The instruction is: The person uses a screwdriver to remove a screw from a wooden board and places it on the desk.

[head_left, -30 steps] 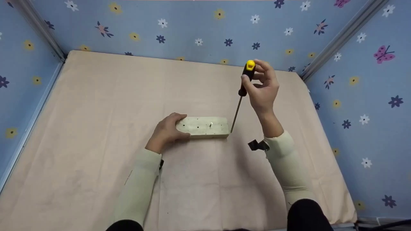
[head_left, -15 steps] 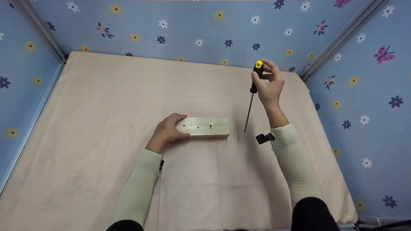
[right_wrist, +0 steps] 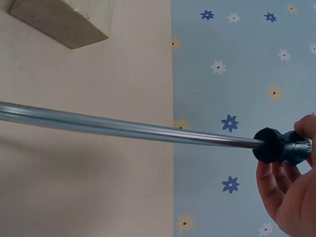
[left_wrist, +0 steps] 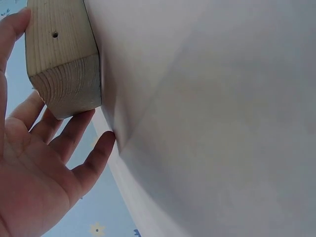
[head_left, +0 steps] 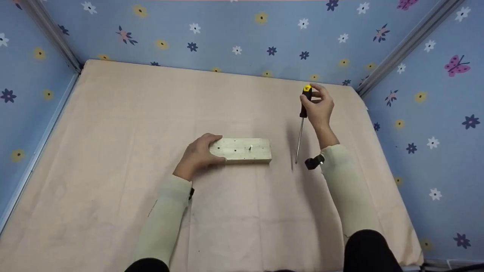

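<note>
A pale wooden block [head_left: 261, 153] lies flat on the cloth in the head view, with several small dark holes in its top. One screw [head_left: 250, 147] stands up from it, right of the middle. My left hand [head_left: 198, 155] grips the block's left end between thumb and fingers; in the left wrist view the block's end grain [left_wrist: 71, 86] faces the palm. To the right, my right hand [head_left: 320, 108] holds a black and yellow screwdriver [head_left: 303, 111] by its handle. Its shaft points down, tip apart from the block. The right wrist view shows the long metal shaft [right_wrist: 148, 131].
A beige cloth [head_left: 151, 98] covers the table. Blue flowered walls [head_left: 227, 34] rise at the back and both sides. Black camera mounts sit at both wrists, the right one [head_left: 314, 162] near the screwdriver's tip.
My right hand has moved the screwdriver rightward, away from the block's right end, and then lower, nearer the cloth. The left hand and the block have stayed in place.
</note>
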Demonstrator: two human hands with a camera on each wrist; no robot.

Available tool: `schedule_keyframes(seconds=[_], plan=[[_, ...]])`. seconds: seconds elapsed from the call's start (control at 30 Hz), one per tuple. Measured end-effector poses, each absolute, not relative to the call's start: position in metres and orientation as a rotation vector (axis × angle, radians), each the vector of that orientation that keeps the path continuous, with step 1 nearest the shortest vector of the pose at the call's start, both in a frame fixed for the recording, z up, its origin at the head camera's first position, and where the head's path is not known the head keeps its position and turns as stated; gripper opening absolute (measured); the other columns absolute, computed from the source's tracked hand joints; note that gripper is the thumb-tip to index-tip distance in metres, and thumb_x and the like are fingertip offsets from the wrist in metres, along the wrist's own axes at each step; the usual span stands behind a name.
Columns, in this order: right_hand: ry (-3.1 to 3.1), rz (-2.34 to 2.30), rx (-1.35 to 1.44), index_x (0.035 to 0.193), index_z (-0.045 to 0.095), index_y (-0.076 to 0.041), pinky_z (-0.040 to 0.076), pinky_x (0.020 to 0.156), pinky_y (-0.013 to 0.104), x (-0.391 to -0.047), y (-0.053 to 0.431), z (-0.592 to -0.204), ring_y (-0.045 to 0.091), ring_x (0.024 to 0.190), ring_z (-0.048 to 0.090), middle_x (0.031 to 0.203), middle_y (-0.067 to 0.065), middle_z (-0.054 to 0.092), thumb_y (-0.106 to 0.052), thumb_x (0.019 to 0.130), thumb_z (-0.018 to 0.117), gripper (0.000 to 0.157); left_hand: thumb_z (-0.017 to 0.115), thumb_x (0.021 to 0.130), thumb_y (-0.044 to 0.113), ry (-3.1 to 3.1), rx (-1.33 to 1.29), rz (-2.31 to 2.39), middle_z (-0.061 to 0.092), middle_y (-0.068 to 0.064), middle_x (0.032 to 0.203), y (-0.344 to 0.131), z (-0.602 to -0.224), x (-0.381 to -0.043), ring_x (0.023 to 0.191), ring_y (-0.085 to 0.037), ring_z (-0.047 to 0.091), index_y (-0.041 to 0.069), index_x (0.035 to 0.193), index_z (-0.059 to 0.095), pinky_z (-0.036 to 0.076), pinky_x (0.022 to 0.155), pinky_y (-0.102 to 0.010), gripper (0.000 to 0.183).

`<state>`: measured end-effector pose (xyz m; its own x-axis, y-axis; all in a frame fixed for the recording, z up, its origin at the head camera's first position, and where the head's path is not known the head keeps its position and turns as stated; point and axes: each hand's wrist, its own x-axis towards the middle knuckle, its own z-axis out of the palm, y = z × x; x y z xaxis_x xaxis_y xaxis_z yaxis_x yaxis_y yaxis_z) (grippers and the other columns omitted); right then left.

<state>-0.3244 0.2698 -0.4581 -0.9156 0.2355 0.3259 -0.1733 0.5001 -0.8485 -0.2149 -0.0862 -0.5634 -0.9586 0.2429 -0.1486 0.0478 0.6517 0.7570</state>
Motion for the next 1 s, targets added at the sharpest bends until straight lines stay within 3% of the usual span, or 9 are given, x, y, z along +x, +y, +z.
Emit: schedule_keyframes(seconds=[0.43, 1.0], plan=[[-2.457, 1.434, -0.215, 0.126, 0.062, -0.020, 0.058, 0.071, 0.032, -0.333, 0.285, -0.489, 0.018, 0.080, 0.064, 0.105, 0.012, 0.061, -0.021, 0.085, 0.071, 0.042, 0.082, 0.068, 0.044, 2.643, 0.238, 1.195, 0.054, 0.004, 0.134, -0.087, -0.563, -0.215, 0.123, -0.019, 0.051, 0.022, 0.139, 0.052, 0.040, 0.106, -0.041, 0.081], [-2.700, 1.437, -0.405, 0.134, 0.056, -0.015, 0.056, 0.071, 0.028, -0.333, 0.301, -0.518, 0.025, 0.100, 0.064, 0.119, 0.016, 0.060, -0.023, 0.088, 0.068, 0.048, 0.083, 0.067, 0.043, 2.630, 0.258, 1.201, 0.053, 0.003, 0.137, -0.086, -0.563, -0.215, 0.124, -0.019, 0.051, 0.021, 0.140, 0.051, 0.040, 0.105, -0.041, 0.083]])
